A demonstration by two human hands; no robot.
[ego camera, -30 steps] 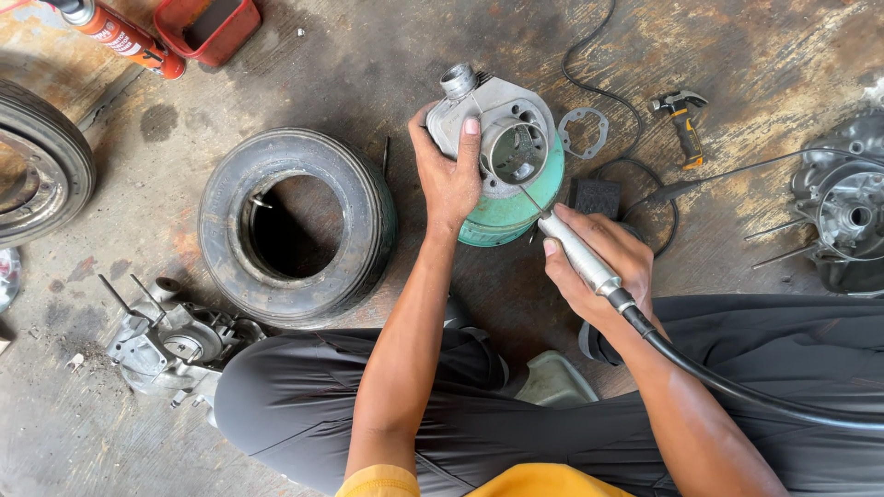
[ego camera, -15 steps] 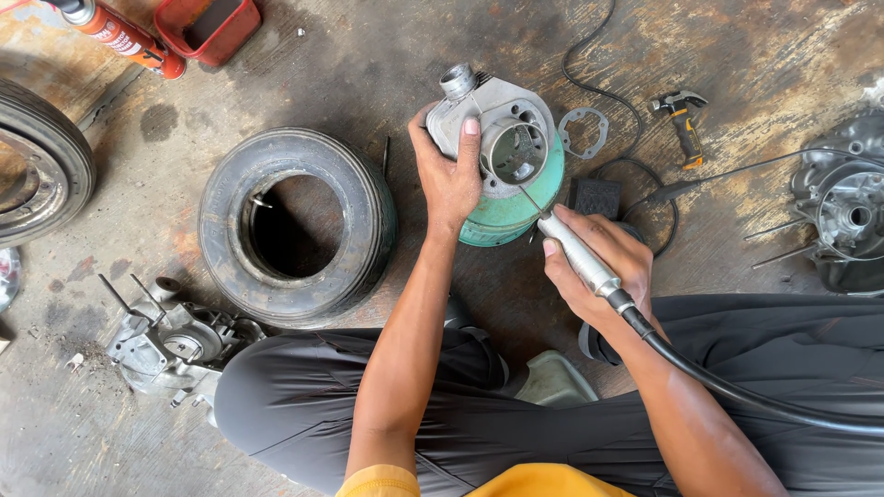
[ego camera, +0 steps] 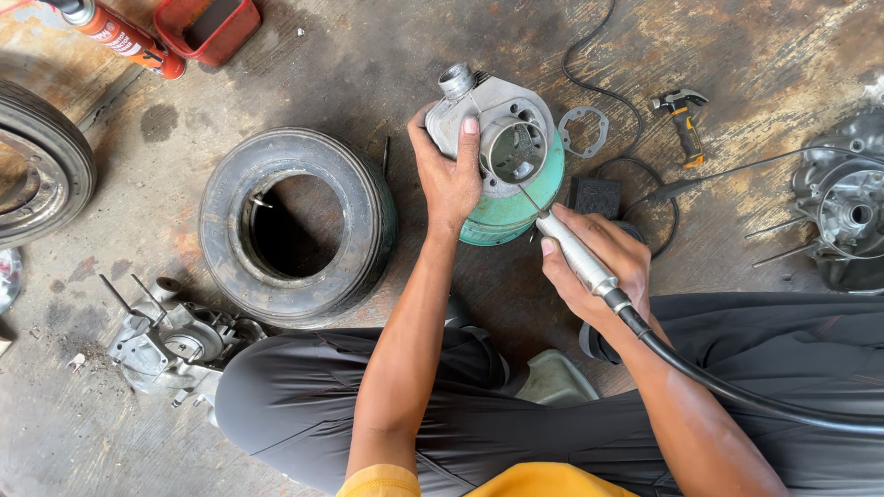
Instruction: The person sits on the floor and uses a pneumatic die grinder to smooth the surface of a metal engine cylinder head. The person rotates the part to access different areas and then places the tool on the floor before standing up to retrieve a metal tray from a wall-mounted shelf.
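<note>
My left hand (ego camera: 448, 175) grips a grey metal engine cylinder (ego camera: 506, 129) by its left side, thumb on its top face. The cylinder rests on a green round container (ego camera: 516, 207). My right hand (ego camera: 599, 267) holds a silver rotary tool handpiece (ego camera: 575, 253) like a pen. Its thin bit reaches into the cylinder's round bore. A thick black flexible shaft (ego camera: 727, 391) runs from the handpiece over my right leg.
A small black tyre (ego camera: 299, 225) lies flat to the left. An engine part (ego camera: 170, 336) sits by my left knee. Another wheel (ego camera: 41, 166) is at far left, an engine case (ego camera: 843, 212) at right. A gasket (ego camera: 583, 129), hammer (ego camera: 681, 120), red tray (ego camera: 207, 28) and spray can (ego camera: 115, 37) lie beyond.
</note>
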